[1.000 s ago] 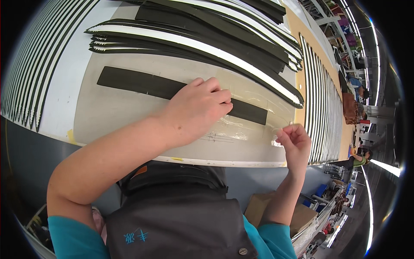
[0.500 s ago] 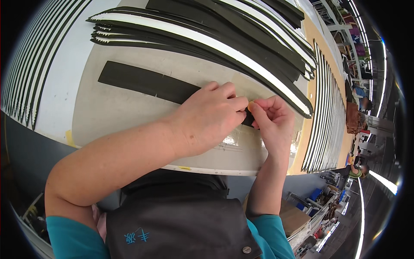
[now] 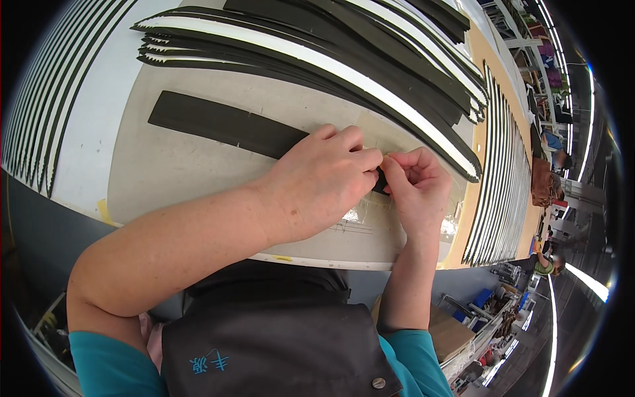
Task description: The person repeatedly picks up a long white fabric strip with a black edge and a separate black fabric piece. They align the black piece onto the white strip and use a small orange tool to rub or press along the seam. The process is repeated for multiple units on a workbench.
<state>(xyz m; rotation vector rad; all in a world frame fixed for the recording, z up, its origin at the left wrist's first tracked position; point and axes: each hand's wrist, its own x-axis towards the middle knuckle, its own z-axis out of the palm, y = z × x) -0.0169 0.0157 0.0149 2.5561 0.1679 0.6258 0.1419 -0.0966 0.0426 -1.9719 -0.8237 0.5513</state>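
Note:
A flat black strip [image 3: 225,126] lies slantwise on the grey work surface [image 3: 192,175], its left end bare. My left hand [image 3: 324,182] bends over its right part, fingers curled and closed at the strip. Close against it, my right hand [image 3: 420,188] pinches thumb and fingers together at the strip's right end. A sliver of something small and yellowish shows between the fingertips of both hands, too hidden to name. Most of the strip's right end is covered by my fingers.
Beyond my hands lies a pile of long black strips with white bands [image 3: 317,56] and jagged ends. More black-and-white strips stand in rows at the left [image 3: 49,92] and on the tan board at the right [image 3: 496,178]. The table's front edge [image 3: 331,263] runs before my apron.
The small yellowish thing at my right thumb tip shows less than before. The hands are slightly closer together, and the strip has shifted slightly left.

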